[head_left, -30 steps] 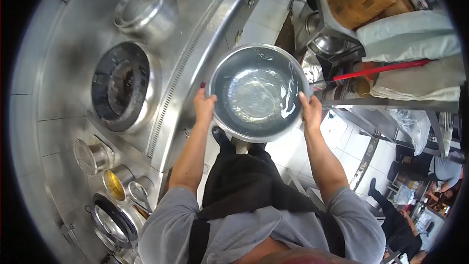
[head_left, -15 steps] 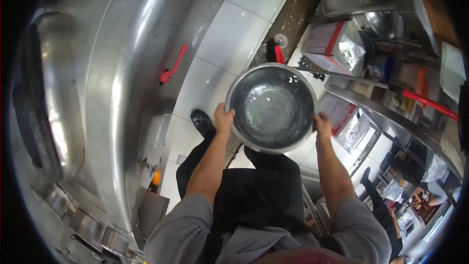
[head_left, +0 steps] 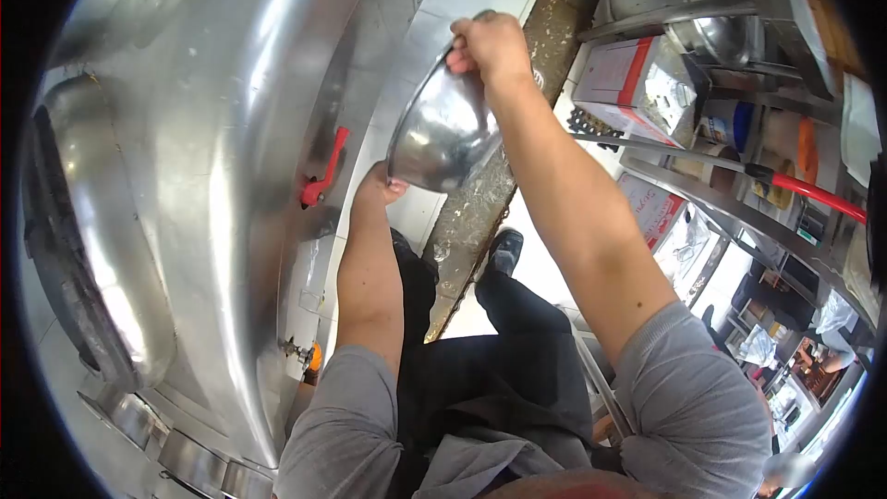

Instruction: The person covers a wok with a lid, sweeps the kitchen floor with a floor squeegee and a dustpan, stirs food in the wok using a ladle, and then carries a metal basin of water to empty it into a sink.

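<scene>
A large stainless steel bowl (head_left: pixel 442 134) is tipped steeply over, its opening turned away to the upper left and its shiny outside facing me. My right hand (head_left: pixel 492 46) is closed on the rim at the far, upper end. At the lower, near end of the rim, my left hand (head_left: pixel 381 185) is closed on the edge. The inside of the bowl is hidden from this side, so I cannot tell what is in it. Below the bowl runs a wet, dirty floor gutter (head_left: pixel 471 231).
On the left is a long steel counter (head_left: pixel 194 194) with a red lever handle (head_left: pixel 325 171) on its front. To the right, steel shelves (head_left: pixel 684 14) hold bowls, and a red-and-white box (head_left: pixel 614 79) stands low. A red-handled tool (head_left: pixel 818 199) juts from there.
The bowl, level with water in it earlier, has swung up and left and tipped onto its side. My right hand has risen across to the upper left; my left hand has shifted slightly left.
</scene>
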### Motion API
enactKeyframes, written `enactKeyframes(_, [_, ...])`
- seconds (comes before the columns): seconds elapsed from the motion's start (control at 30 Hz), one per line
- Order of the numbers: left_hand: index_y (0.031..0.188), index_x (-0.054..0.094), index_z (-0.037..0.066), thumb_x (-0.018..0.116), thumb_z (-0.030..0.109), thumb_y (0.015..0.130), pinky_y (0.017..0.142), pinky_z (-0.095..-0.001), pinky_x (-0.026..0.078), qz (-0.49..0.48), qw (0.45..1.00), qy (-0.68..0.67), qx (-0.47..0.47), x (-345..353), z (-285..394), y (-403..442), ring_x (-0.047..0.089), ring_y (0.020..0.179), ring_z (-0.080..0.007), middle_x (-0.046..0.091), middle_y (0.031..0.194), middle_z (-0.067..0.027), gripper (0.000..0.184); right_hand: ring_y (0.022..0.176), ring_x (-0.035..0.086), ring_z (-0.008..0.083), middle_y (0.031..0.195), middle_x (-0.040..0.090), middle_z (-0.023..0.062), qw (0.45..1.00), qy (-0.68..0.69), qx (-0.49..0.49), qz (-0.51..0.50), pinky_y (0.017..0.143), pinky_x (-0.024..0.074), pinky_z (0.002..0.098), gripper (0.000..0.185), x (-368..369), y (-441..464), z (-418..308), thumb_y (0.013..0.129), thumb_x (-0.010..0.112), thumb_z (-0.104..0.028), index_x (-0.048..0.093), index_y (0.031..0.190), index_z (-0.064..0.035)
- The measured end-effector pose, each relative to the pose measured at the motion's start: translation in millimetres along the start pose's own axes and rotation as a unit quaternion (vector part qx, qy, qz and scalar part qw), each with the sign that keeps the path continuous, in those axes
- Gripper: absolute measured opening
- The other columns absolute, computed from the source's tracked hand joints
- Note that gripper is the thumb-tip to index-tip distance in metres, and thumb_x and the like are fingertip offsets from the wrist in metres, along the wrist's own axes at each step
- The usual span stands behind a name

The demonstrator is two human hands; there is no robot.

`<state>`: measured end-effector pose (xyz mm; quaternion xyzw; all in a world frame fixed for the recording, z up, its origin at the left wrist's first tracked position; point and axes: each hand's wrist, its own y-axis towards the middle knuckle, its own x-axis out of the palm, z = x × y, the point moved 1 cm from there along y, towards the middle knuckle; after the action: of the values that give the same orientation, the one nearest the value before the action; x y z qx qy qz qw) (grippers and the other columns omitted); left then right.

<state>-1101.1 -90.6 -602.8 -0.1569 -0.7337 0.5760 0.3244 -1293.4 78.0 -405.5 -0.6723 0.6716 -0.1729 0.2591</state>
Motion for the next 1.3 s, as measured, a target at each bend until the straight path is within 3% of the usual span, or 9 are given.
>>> enactKeyframes(0.13, [0.083,0.058,0.006,0.05,0.014,0.086,0.034,-0.0214,0.038,-0.02,0.99,0.141,0.017,2.6,-41.2,-23.0,0.051,0.046,-0.012,0.057,0.066,-0.0044,0.012,0.038,0.048,0.0154,0.052,0.049,0.0064,0.998,0.032,-0.001,0.062,0.035,0.0381,0.0272,0.014,-62.6,-63.6,2.4,0.077,0.057,-0.009,0.05,0.069,0.0004])
enactKeyframes(0.23, [0.092,0.059,0.002,0.056,0.009,0.08,0.056,-0.0327,0.054,-0.03,0.972,0.209,0.106,1.4,-83.4,-47.3,0.061,0.065,-0.0181,0.061,0.082,-0.0076,0.014,0.035,0.041,0.0146,0.053,0.045,0.0038,0.994,0.069,0.008,0.087,0.032,0.0354,0.029,0.014,-137.9,-133.7,16.3,0.074,0.057,-0.012,0.052,0.069,0.0001])
enactKeyframes(0.37, [0.12,0.039,0.003,0.06,0.009,0.071,0.03,-0.0238,0.023,0.018,0.919,0.346,0.186,34.6,-134.1,-166.8,0.045,0.048,-0.0111,0.053,0.076,-0.0055,0.053,0.04,0.042,0.0136,0.055,0.046,0.0033,0.991,0.061,0.029,0.118,0.035,0.0365,0.0272,0.016,-230.1,-248.2,14.6,0.074,0.058,-0.017,0.051,0.07,-0.0023])
enactKeyframes(0.53, [0.105,0.046,0.003,0.058,0.005,0.067,0.029,-0.0238,0.023,-0.002,0.922,0.347,0.172,59.2,-200.9,-295.7,0.041,0.042,-0.0108,0.05,0.069,-0.0051,0.039,0.037,0.046,0.0154,0.051,0.045,0.0034,0.993,0.088,0.036,0.071,0.034,0.0374,0.0262,0.017,-292.8,-370.7,-20.7,0.077,0.058,-0.015,0.048,0.069,-0.0036])
enactKeyframes(0.7, [0.069,0.056,0.004,0.055,0.0,0.062,0.031,-0.0294,0.026,0.025,0.941,0.268,0.203,49.0,-252.7,-371.4,0.043,0.042,-0.0133,0.049,0.059,-0.0043,0.009,0.037,0.048,0.015,0.052,0.046,0.0038,0.999,0.036,0.002,-0.039,0.033,0.0379,0.0256,0.026,-300.8,-417.3,-47.3,0.087,0.054,-0.025,0.048,0.072,-0.0041])
enactKeyframes(0.77, [0.058,0.054,0.006,0.057,0.0,0.059,0.032,-0.0324,0.027,0.073,0.914,0.263,0.301,37.9,-262.8,-388.4,0.045,0.043,-0.0148,0.048,0.054,-0.004,0.007,0.039,0.047,0.0136,0.056,0.048,0.0044,0.994,0.069,-0.079,0.014,0.036,0.0388,0.0249,0.03,-293.7,-435.9,-67.5,0.09,0.051,-0.031,0.051,0.077,-0.0034])
enactKeyframes(0.87, [0.095,0.052,-0.005,0.058,-0.003,0.055,0.034,-0.0319,0.026,0.05,0.898,0.142,0.413,44.5,-271.2,-430.5,0.044,0.044,-0.0149,0.048,0.066,-0.0061,0.041,0.043,0.045,0.0106,0.059,0.048,0.004,0.987,0.008,-0.16,0.007,0.04,0.0381,0.0226,0.037,-300.4,-431.1,-61.0,0.091,0.048,-0.037,0.055,0.089,-0.0012])
enactKeyframes(1.07, [0.107,0.045,-0.003,0.056,-0.002,0.056,0.034,-0.029,0.026,0.093,0.854,-0.004,0.512,43.5,-267.5,-542.8,0.042,0.045,-0.0141,0.05,0.07,-0.0093,0.052,0.044,0.047,0.0122,0.053,0.047,0.0048,0.921,-0.337,-0.158,-0.119,0.04,0.0382,0.0254,0.037,-328.0,-368.5,-20.7,0.09,0.049,-0.035,0.055,0.097,0.0005])
enactKeyframes(1.3, [0.107,0.042,-0.001,0.056,-0.004,0.061,0.032,-0.0247,0.021,0.061,0.775,-0.233,0.584,-15.2,-289.0,-623.0,0.039,0.042,-0.0114,0.049,0.07,-0.0079,0.048,0.043,0.049,0.0145,0.052,0.048,0.0076,0.83,-0.46,-0.262,-0.176,0.041,0.04,0.0283,0.037,-240.2,-369.6,-67.9,0.089,0.051,-0.034,0.055,0.087,0.0026])
